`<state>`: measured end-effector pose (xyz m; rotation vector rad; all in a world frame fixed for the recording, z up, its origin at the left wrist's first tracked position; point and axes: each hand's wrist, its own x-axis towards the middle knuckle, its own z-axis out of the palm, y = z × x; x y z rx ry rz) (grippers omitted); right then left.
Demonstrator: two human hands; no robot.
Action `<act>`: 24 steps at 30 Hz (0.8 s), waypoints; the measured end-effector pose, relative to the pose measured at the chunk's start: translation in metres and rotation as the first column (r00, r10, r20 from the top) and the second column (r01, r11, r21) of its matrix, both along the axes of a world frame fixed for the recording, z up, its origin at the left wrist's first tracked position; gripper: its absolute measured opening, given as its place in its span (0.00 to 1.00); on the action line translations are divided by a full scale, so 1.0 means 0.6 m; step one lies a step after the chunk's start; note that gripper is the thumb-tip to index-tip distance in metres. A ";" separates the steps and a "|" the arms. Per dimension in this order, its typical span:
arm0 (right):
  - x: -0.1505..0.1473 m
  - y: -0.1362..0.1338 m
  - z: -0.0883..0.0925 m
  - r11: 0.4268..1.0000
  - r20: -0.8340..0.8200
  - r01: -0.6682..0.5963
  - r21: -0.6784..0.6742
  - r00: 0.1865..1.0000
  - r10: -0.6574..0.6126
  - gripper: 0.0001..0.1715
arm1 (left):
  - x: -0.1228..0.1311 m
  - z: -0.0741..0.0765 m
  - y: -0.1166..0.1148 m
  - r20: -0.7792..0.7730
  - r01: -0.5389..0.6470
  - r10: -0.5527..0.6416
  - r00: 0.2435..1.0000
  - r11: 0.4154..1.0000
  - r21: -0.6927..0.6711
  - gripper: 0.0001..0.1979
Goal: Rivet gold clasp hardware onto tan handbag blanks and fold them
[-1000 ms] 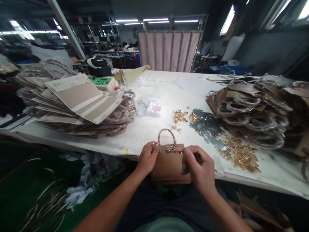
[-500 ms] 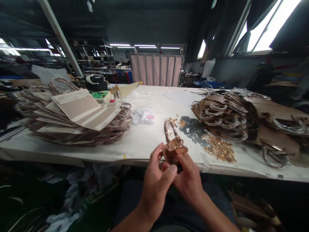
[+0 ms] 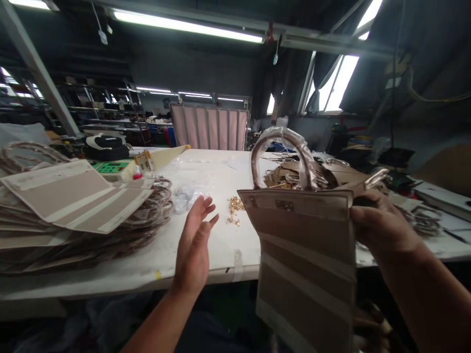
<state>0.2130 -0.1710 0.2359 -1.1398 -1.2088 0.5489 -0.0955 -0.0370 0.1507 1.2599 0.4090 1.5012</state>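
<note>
My right hand [image 3: 382, 223] grips a brown bag panel [image 3: 305, 240] by its upper right corner. The panel hangs down past the front edge of the table, its inner side with pale tape strips toward me. A plastic-wrapped curved handle [image 3: 281, 135] rises from its top edge. Gold-coloured metal shows just above my right hand. Over the table's front part, my left hand [image 3: 195, 242] is open and holds nothing, its fingers apart. Small gold metal fittings [image 3: 235, 203] lie on the table beyond it, partly hidden by the panel.
A tall stack of bag panels [image 3: 73, 196] with wrapped handles stands on the left of the white table [image 3: 221, 166]. Behind it is a device with a green keypad [image 3: 112, 167]. Clear plastic [image 3: 186, 196] lies mid-table. More panels [image 3: 294, 172] are piled on the right.
Both hands were together at a bag piece with a wrapped handle; now they are apart. My right hand holds a panel up at the right, and my left hand is empty. The view has shifted.
</note>
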 end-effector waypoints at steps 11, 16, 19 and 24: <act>-0.035 0.152 -0.159 0.667 -0.019 -0.488 -0.563 0.815 0.580 0.16 | -0.031 -0.168 -0.033 -0.068 0.506 -0.605 0.793 0.717 -0.479 0.39; -0.056 0.208 -0.272 0.449 -0.130 -0.563 -0.694 0.711 0.691 0.20 | -0.038 -0.290 -0.092 -0.271 0.334 -0.601 0.752 0.701 -0.630 0.26; -0.063 0.249 -0.312 0.387 -0.166 -0.567 -0.728 0.693 0.702 0.19 | -0.021 -0.324 -0.107 -0.206 0.259 -0.533 0.821 0.668 -0.697 0.27; -0.062 0.308 -0.336 0.415 -0.134 -0.497 -0.762 0.748 0.650 0.18 | 0.021 -0.344 -0.085 -0.093 0.131 -0.340 0.936 0.581 -0.803 0.26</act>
